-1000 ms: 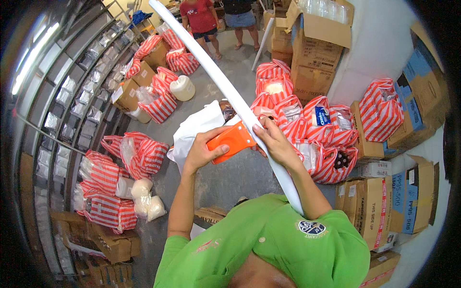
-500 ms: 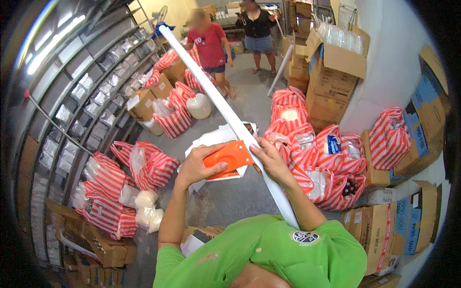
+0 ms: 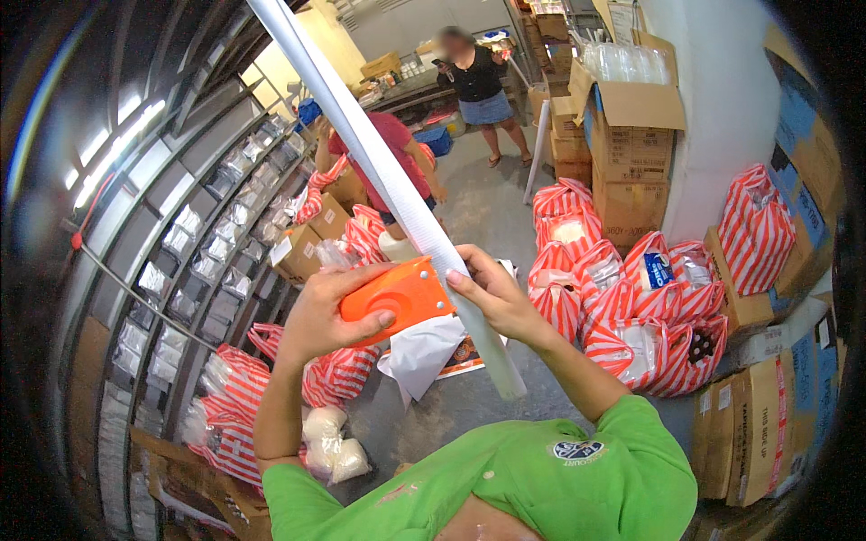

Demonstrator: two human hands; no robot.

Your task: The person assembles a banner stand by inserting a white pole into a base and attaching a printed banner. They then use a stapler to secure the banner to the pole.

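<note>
My left hand point(image 3: 323, 311) is closed around a flat orange plastic tool point(image 3: 413, 287) with silver rivets along one end, its thumb lying across the face. A long, narrow white roll point(image 3: 383, 171) slants from the upper left down past my chest. My right hand point(image 3: 492, 293) grips it partway along, thumb in front and fingers partly hidden. The rivet end of the orange tool is right beside the roll; whether they touch I cannot tell. Beneath my hands, white sheets point(image 3: 417, 356) lie on the floor, partly hidden by the roll.
Red-and-white striped bags point(image 3: 577, 279) cluster on the right; more striped bags point(image 3: 338, 374) sit at left. Shelves point(image 3: 194, 243) of packets line the left wall. Cardboard boxes point(image 3: 631, 171) are stacked at right. A person in red point(image 3: 397, 149) and another in black point(image 3: 478, 81) stand ahead.
The view has shifted, and the roll's lower end now shows in front of my shirt. Both hands keep their holds. The person in red has bent over behind the roll.
</note>
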